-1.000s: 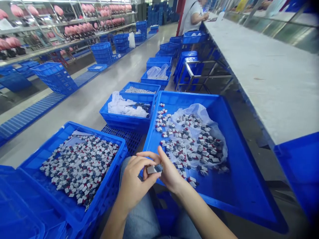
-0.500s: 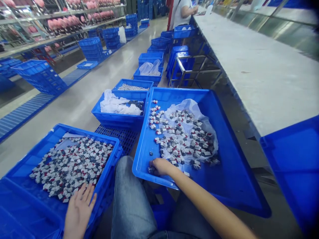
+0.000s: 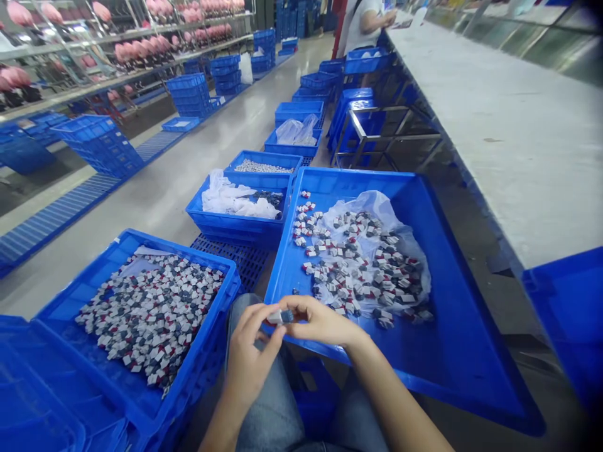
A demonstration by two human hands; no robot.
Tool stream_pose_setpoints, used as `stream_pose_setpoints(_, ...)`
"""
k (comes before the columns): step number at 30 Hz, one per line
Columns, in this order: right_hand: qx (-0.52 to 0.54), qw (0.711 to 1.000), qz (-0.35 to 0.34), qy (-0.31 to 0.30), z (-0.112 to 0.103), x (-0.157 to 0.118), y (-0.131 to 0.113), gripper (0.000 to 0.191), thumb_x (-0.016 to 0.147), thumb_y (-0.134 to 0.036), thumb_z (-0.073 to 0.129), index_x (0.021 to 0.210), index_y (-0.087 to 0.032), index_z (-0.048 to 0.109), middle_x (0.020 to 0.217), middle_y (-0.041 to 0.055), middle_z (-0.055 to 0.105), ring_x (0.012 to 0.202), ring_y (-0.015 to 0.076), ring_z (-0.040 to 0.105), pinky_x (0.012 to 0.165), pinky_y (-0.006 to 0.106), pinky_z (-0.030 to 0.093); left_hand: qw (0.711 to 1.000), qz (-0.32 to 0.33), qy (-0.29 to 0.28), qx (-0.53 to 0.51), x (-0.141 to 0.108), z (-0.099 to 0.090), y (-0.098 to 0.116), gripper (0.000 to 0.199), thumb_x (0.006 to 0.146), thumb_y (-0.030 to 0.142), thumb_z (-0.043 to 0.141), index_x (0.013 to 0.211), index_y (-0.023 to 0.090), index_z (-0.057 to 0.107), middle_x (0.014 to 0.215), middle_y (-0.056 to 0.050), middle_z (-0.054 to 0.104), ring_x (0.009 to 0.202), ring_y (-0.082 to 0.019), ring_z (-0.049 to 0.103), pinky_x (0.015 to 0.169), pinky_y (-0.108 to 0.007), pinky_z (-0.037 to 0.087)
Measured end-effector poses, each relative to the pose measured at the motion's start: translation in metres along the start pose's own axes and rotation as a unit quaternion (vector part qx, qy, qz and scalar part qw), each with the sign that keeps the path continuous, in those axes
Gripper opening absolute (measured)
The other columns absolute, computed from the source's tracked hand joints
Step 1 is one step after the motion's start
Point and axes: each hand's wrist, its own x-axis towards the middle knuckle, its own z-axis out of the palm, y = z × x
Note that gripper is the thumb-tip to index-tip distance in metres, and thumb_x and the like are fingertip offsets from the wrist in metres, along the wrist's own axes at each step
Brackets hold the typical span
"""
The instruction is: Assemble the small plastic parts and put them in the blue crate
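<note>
A small white, dark grey and red piece (image 3: 279, 316) is held between both hands above my lap. The fingertips of my left hand (image 3: 252, 342) pinch its white part. My right hand (image 3: 320, 321) closes on its dark end, over the near-left edge of a large blue tray (image 3: 452, 351). Similar pieces (image 3: 360, 270) lie in that tray, many on a clear plastic bag (image 3: 419, 251). On the left, a blue crate (image 3: 230, 276) holds a thick heap of such pieces (image 3: 155, 314).
Further ahead stand a blue crate (image 3: 230, 227) with white plastic and dark parts, and another (image 3: 230, 164) with small pale parts. A long white table (image 3: 509, 125) runs along the right. A person (image 3: 365, 25) is at its far end. Stacked crates (image 3: 98, 147) stand left.
My left hand has moved from beside the left crate to the middle. My right hand has lifted out of the tray, and both now hold a piece. The view has shifted slightly left.
</note>
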Motion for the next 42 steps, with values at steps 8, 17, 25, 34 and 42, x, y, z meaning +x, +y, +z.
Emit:
stream_pose_setpoints(8,0.025,0.998,-0.01,-0.054,0.014,-0.001,-0.014,0.029,0.081,-0.036,0.052,0.097,-0.013,0.055,0.071,-0.0011,0.052,0.063,0.0088,0.046,0.058,0.019,0.038,0.999,-0.019,0.04,-0.01,-0.012,-0.014,-0.011,0.022,0.075,0.029,0.057,0.096,0.023,0.058,0.096,-0.003,0.056,0.086,-0.014,0.057,0.067,-0.023,0.052)
stream_pose_setpoints(17,-0.01,0.999,-0.034,0.017,0.022,-0.003,-0.025,0.027,0.091,-0.027,0.032,0.092,-0.016,0.056,0.075,-0.0003,0.055,0.071,0.0107,0.05,0.068,0.021,0.038,0.995,0.067,0.063,0.024,-0.013,-0.01,-0.005,0.02,0.074,0.02,0.057,0.095,0.022,0.059,0.092,-0.003,0.057,0.083,-0.014,0.058,0.068,-0.024,0.055)
stream_pose_setpoints(25,-0.077,0.989,-0.055,0.114,0.035,0.003,-0.022,0.029,0.092,-0.032,0.032,0.076,-0.016,0.051,0.068,-0.0018,0.052,0.063,0.0095,0.047,0.06,0.021,0.033,0.981,0.129,0.105,0.097,-0.012,-0.009,0.004,0.02,0.075,0.016,0.057,0.094,0.022,0.058,0.09,-0.002,0.058,0.083,-0.011,0.058,0.067,-0.02,0.054)
stream_pose_setpoints(34,-0.006,0.981,-0.075,0.177,0.041,0.0,-0.027,0.043,0.092,-0.041,0.029,0.062,-0.016,0.047,0.059,-0.0021,0.046,0.056,0.0091,0.043,0.055,0.021,0.032,0.974,0.178,0.108,0.092,-0.017,-0.006,0.01,0.024,0.071,0.012,0.061,0.092,0.021,0.056,0.086,-0.001,0.058,0.079,-0.011,0.057,0.063,-0.021,0.052)
stream_pose_setpoints(42,0.015,0.981,-0.077,0.18,0.044,-0.002,-0.035,0.044,0.092,-0.041,0.026,0.077,-0.016,0.059,0.072,0.002,0.059,0.068,0.0122,0.053,0.065,0.023,0.04,0.982,0.147,0.1,0.068,-0.018,-0.006,0.006,0.02,0.071,0.016,0.062,0.09,0.022,0.058,0.087,-0.004,0.057,0.083,-0.015,0.056,0.068,-0.026,0.052)
